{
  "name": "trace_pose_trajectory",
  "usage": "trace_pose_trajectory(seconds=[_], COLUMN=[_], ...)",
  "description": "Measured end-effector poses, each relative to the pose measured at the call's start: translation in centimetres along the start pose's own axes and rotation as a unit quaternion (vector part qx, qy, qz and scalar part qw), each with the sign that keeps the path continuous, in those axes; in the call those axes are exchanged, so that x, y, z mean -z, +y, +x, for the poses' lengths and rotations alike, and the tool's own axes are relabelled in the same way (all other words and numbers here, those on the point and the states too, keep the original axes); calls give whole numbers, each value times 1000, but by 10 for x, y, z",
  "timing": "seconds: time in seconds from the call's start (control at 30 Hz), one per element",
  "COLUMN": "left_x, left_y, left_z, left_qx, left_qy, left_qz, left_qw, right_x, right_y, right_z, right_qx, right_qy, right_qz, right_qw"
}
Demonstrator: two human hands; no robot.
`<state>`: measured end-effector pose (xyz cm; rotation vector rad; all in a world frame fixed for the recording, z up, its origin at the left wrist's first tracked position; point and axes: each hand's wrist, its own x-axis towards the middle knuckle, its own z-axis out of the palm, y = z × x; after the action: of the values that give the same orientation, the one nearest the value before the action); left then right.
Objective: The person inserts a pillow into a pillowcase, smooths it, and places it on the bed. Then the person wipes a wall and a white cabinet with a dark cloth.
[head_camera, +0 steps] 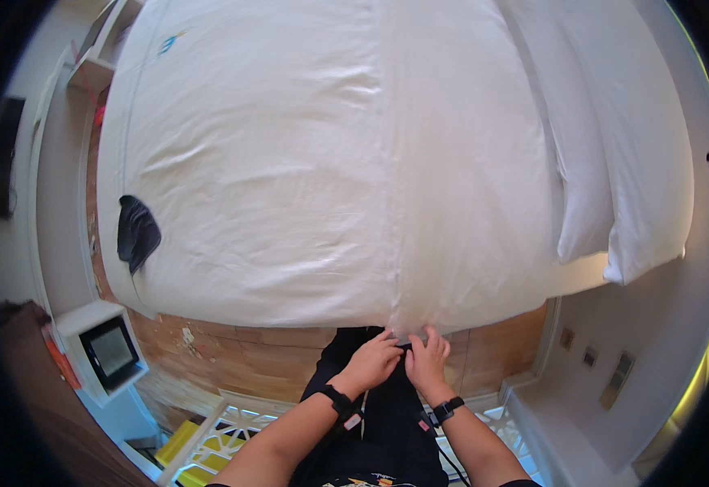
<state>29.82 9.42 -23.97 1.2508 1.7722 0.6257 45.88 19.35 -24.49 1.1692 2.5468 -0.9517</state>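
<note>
A white duvet (257,182) covers the bed, with a folded-back band (458,182) across it toward the pillow end. At the near side edge of the bed, by the seam where that band begins, my left hand (374,360) grips the fabric with its fingertips. Close beside it, my right hand (429,362) pinches the same edge between thumb and fingers. A small piece of the cover shows between the two hands. Some fingertips are hidden by the cloth. Both wrists wear black straps.
Two white pillows (641,140) (580,158) lie at the right end. A dark cloth (138,233) rests on the duvet's left corner. At lower left stands a white cabinet with a dark-framed appliance (109,353). Behind me is a white lattice panel (239,426). Wall switches (617,380) are at right.
</note>
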Motion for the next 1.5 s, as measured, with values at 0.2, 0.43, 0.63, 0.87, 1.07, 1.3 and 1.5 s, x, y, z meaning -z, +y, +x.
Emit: trace_pose_trajectory(seconds=[0.2,0.43,0.63,0.87,1.07,1.3,1.5], left_x=[88,143,174,240,294,309,302], left_y=[-45,-169,-202,-281,-340,-361,-396], left_z=[-27,-79,-148,-232,-276,-283,-290], left_qx=[168,366,290,264,349,376,274], left_qy=[274,362,308,471,455,361,299], left_qz=[91,65,60,-20,-30,-97,-54], left_qw=[942,855,904,842,819,848,913], right_x=[9,-57,-158,-179,-243,-284,-285], right_y=[-46,-131,-285,-374,-436,-572,-684], right_z=[73,181,131,157,211,177,231], right_qx=[141,57,110,314,134,323,385], right_qy=[81,129,39,-35,117,-60,62], right_qz=[17,-52,-46,30,-85,14,-40], right_qw=[987,989,992,948,980,944,920])
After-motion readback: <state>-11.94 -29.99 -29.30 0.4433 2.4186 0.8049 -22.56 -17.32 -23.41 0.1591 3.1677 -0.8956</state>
